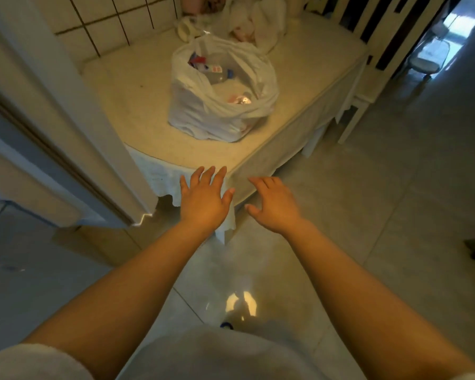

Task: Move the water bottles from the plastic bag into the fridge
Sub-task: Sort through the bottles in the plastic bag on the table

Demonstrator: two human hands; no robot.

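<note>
Both hands reach forward empty near the table [272, 138] corner, the left hand [203, 200] with fingers spread wide, the right hand [273, 205] loosely curled, while the white plastic bag [203, 111] sits open on the table with water bottles [217, 75] inside.

I see a table [137, 86] covered with a pale cloth, which hangs down over the near edge and corner. On the top, near the middle, stands a white plastic bag [222, 105] with its mouth open; bottles [220, 74] lie inside it. Behind the bag, at the far edge by the tiled wall, lies a heap of white cloth [255, 20]. The table stands on a floor [381, 201] of grey tiles.
</note>
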